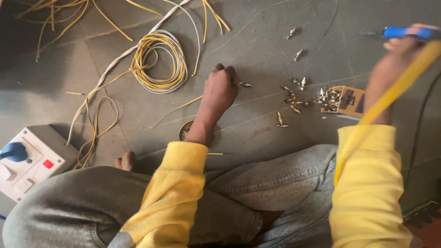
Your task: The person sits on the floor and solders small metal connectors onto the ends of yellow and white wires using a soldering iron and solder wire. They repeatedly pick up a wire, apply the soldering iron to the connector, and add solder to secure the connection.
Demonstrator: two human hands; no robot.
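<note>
Metal connector (245, 84) is lying on the floor (257, 50), with the left hand (219, 90) pinching it; the right hand (396, 55), blurred, is gripping a blue-handled tool (408, 32). Its swinging yellow wire (390, 98) risks scattering the loose connectors (294, 98).

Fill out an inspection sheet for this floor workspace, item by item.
Surface: grey tiled floor, dusty, with scratch marks.
Job's things: small metal connector at the left hand's fingertips; more loose connectors scattered beside an open cardboard box; blue-handled tool.
Clutter: cut yellow wire scraps; a small round dish partly hidden by the left forearm.
Grippers: left hand pinches the connector on the floor; right hand, blurred, grips the tool.
Cables: yellow-and-white wire coil; loose yellow wire strands; yellow strap across the right arm.
Surroundings: white switch box at the left; person seated on the floor.
</note>
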